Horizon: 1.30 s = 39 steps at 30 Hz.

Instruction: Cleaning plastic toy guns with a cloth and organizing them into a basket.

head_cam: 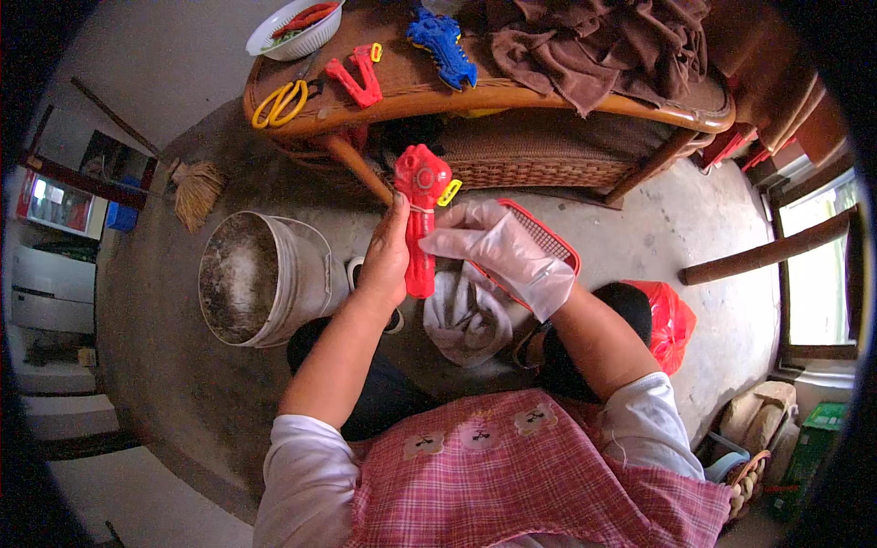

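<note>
Upright in my left hand (389, 253) is a red plastic toy-like piece (420, 264) with a rounded head and a long shaft. An elastic band wraps it below the head, and a yellow tab (449, 192) sticks out at its right. My right hand (497, 246) wears a clear plastic glove. Its thumb meets the right side of the shaft; whether the fingers grip anything is unclear. Beyond the hands, a red V-shaped plastic piece (357, 77), a blue plastic toy-like piece (444, 51) and yellow-handled scissors (279, 104) lie on the rattan-trimmed table (404, 109).
A white bowl (301, 34) and brown cloth (589, 48) rest on the table. Around my feet are a dirty bucket (243, 277), a red basket (548, 236), a grey-white cloth (466, 315) and a red plastic bag (671, 329). A straw broom (197, 192) lies left.
</note>
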Each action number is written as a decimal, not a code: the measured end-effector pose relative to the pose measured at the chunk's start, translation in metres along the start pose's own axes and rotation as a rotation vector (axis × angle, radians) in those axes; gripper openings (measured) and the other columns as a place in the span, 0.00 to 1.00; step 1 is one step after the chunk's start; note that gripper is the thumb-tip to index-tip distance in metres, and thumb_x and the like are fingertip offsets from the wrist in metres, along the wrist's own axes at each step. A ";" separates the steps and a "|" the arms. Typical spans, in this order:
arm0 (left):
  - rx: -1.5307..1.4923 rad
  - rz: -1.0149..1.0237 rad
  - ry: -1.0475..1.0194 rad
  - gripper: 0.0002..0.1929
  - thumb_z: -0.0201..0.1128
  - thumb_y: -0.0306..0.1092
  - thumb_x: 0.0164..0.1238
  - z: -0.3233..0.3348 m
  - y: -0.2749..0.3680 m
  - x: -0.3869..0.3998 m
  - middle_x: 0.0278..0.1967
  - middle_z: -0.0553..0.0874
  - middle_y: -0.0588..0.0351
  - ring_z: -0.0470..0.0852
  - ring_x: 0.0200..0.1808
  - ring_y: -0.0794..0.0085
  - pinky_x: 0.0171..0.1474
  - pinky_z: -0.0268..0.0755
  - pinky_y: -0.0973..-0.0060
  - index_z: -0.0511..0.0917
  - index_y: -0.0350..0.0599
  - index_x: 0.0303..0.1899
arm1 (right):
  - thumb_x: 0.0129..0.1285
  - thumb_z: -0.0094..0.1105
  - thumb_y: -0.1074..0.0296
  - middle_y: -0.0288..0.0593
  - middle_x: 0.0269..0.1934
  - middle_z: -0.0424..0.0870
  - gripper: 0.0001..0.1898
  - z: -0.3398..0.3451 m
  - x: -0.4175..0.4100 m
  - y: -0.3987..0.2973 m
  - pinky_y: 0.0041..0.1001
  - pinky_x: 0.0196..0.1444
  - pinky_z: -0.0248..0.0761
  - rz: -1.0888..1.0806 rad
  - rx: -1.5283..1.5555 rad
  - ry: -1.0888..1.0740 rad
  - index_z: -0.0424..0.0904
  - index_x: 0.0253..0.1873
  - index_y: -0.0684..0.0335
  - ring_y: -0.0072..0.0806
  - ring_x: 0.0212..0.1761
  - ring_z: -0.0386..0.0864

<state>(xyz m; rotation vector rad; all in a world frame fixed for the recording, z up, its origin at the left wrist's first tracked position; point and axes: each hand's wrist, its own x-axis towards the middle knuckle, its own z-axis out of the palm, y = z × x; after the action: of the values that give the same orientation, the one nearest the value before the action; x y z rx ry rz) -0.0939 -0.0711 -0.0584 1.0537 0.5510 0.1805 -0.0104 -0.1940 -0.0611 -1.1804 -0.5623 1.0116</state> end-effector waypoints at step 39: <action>0.584 0.637 0.050 0.04 0.59 0.27 0.60 -0.024 0.006 0.007 0.32 0.82 0.59 0.79 0.32 0.79 0.36 0.72 0.79 0.76 0.38 0.34 | 0.59 0.58 0.67 0.28 0.29 0.75 0.10 0.008 -0.017 -0.020 0.18 0.32 0.65 0.094 -0.113 -0.086 0.71 0.44 0.60 0.14 0.28 0.71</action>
<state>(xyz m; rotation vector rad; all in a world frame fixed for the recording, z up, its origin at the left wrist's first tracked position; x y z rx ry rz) -0.0998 -0.0467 -0.0644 1.7821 0.2951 0.6332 -0.0177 -0.2059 -0.0379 -1.2772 -0.6434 1.1273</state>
